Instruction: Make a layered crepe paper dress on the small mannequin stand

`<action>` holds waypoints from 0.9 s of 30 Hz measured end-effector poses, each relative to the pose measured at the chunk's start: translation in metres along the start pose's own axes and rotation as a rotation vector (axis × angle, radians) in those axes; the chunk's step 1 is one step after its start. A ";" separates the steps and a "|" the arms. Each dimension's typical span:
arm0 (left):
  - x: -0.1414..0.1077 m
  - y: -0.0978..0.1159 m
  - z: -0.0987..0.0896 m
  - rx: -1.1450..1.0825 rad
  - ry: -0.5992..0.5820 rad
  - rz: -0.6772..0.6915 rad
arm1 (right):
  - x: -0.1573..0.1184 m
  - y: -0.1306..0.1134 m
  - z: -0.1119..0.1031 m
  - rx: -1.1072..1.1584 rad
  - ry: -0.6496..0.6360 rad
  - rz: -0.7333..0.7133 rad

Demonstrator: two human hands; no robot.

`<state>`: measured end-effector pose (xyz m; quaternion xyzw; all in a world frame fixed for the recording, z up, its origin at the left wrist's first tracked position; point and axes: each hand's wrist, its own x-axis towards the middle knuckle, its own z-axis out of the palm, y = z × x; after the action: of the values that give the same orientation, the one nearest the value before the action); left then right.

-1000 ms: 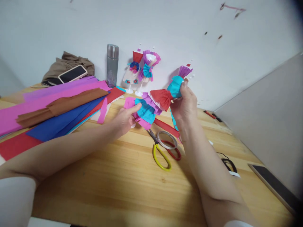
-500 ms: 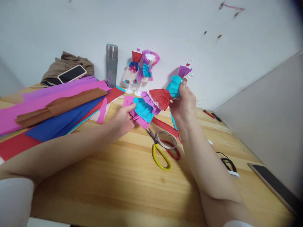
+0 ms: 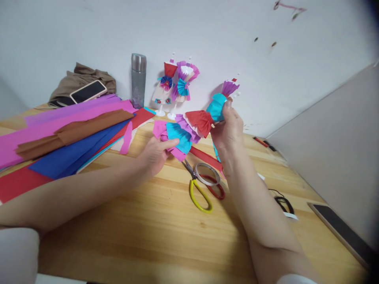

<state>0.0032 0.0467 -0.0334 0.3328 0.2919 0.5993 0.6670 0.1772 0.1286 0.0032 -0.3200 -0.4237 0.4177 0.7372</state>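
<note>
A layered crepe-paper dress [image 3: 199, 121] in purple, turquoise, red and pink hangs tilted in the air between my hands. My right hand [image 3: 229, 124] is closed round its upper turquoise part, just below the purple top. My left hand [image 3: 158, 154] pinches the lower pink and turquoise ruffles, thumb lying on the turquoise layer. Beneath the dress, scissors [image 3: 199, 193] with one yellow and one red handle lie on the wooden table [image 3: 142, 236], a roll of tape [image 3: 207, 174] over them. Two finished paper dresses on stands, one red and white [image 3: 163, 88], one purple [image 3: 186, 81], lean near the wall.
Coloured paper strips [image 3: 74, 134] spread over the left side, with a phone [image 3: 89, 92] on brown cloth [image 3: 79, 77] behind. A grey bottle [image 3: 138, 81] stands by the wall. At the right lie a black cord loop [image 3: 286, 205] and another phone [image 3: 340, 228].
My left thumb has slid further right across the turquoise ruffle. My right hand keeps its hold, and the whole view has shifted slightly.
</note>
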 end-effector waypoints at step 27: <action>-0.005 -0.007 -0.014 0.196 0.102 0.116 | -0.007 -0.005 0.007 0.010 -0.008 -0.021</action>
<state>-0.0041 0.0431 -0.0473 0.3817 0.3632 0.6215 0.5798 0.1707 0.1208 0.0083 -0.3101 -0.4279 0.4132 0.7416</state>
